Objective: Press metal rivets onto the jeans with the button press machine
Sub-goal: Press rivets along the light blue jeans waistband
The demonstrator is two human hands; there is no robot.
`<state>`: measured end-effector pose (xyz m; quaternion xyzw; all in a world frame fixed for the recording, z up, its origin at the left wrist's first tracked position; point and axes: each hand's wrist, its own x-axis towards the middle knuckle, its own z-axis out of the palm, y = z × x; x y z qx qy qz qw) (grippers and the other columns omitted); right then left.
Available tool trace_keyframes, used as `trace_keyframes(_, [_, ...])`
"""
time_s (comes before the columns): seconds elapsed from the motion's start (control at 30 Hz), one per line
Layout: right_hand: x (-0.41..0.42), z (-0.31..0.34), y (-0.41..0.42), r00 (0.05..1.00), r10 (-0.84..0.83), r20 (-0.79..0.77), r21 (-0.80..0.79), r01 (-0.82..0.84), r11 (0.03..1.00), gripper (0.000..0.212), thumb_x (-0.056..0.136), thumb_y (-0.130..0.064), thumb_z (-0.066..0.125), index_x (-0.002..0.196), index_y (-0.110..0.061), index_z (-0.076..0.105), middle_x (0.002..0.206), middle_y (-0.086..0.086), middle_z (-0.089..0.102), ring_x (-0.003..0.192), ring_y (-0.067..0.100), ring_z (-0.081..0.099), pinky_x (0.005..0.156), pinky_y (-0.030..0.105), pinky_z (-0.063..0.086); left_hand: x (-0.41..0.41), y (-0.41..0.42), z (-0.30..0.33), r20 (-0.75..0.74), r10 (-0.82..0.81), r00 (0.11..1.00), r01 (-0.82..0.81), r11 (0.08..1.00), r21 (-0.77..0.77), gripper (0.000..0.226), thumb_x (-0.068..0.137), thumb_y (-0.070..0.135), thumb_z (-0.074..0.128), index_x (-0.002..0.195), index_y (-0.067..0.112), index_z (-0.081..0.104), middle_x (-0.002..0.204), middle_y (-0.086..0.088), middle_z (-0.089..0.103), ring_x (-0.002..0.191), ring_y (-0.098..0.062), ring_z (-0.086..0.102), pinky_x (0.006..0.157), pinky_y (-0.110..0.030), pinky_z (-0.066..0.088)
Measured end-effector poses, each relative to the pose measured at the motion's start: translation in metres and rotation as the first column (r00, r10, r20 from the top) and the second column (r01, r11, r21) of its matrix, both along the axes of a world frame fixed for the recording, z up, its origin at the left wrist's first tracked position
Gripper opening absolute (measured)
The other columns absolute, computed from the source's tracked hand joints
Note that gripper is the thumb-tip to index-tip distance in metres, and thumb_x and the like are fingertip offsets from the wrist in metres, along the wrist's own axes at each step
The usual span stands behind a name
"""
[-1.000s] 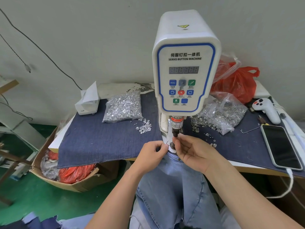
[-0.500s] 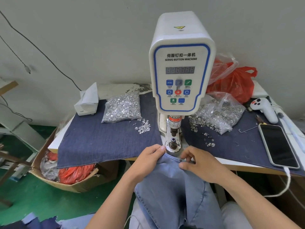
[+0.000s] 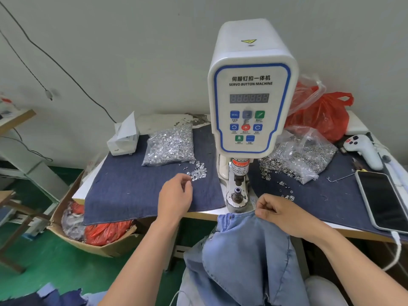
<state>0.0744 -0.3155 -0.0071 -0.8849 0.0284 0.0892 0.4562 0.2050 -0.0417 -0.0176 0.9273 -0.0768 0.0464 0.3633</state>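
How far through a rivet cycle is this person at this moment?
Done: hard to say; a small dark dot near the jeans edge may be a set rivet. In hand: the right hand pinches the jeans edge beside the press die, which is bare. The left hand reaches the loose rivets; whether it grips one is unclear. Left: load a rivet, position the fabric, press.

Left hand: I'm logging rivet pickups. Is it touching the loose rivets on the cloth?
Cannot tell. In the head view the left hand reaches the edge of the loose rivets, its fingertips hiding any contact.
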Motion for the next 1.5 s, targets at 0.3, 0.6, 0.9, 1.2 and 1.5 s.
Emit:
trace_keyframes(0.3, [0.001,0.002,0.002,0.999,-0.029,-0.04,0.079,0.032,0.996,0.007,0.099,-0.016,0.065,0.092,-0.015,0.064,0.082,-0.001,0.062,0.075,0.009,0.05,0.071,0.028,0.041,0.025,-0.019,-0.01,0.058,0.048,0.997,-0.06,0.97,0.235,0.018,0.099,0.038,0.069,0.11,0.025,0.074,0.11,0.002,0.07,0.1,-0.021,0.065,0.079,-0.034,0.048])
trace_keyframes(0.6, [0.0,0.006,0.003,0.998,-0.039,-0.056,0.094,0.044,0.995,0.007,0.099,-0.015,0.065,0.092,-0.014,0.064,0.082,-0.002,0.062,0.074,0.006,0.05,0.069,0.022,0.041,0.035,-0.023,-0.013,0.055,0.108,0.993,-0.118,0.968,0.222,0.012,0.101,0.032,0.066,0.104,0.024,0.073,0.111,-0.001,0.07,0.101,-0.024,0.065,0.073,-0.033,0.041])
trace_keyframes(0.9, [0.0,0.004,0.003,0.998,-0.04,-0.045,0.116,0.045,0.992,0.009,0.098,-0.015,0.066,0.089,-0.015,0.063,0.074,-0.008,0.058,0.065,0.001,0.046,0.062,0.016,0.038,0.048,-0.022,-0.011,-0.038,0.076,0.996,-0.066,0.972,0.225,0.014,0.106,0.029,0.062,0.108,0.018,0.071,0.121,-0.004,0.069,0.108,-0.029,0.064,0.081,-0.037,0.042])
trace_keyframes(1.2, [0.001,0.003,0.002,0.998,-0.033,-0.049,0.113,0.038,0.993,0.01,0.098,-0.016,0.066,0.089,-0.016,0.063,0.076,-0.007,0.058,0.069,0.003,0.047,0.065,0.018,0.039,0.038,-0.015,-0.003,-0.043,0.055,0.998,-0.055,0.998,-0.001,0.007,0.106,0.021,0.059,0.1,0.019,0.061,0.097,0.001,0.068,0.088,-0.019,0.059,0.077,-0.033,0.042])
trace_keyframes(1.5, [0.001,0.0,0.001,0.998,-0.034,-0.059,0.122,0.041,0.992,0.008,0.098,-0.018,0.067,0.09,-0.017,0.065,0.081,-0.003,0.064,0.075,0.007,0.051,0.072,0.026,0.042,0.001,-0.039,0.002,-0.242,-0.103,0.965,-0.049,0.834,-0.549,0.009,0.09,0.022,0.081,0.087,0.023,0.073,0.082,0.005,0.077,0.074,-0.004,0.066,0.069,-0.023,0.054])
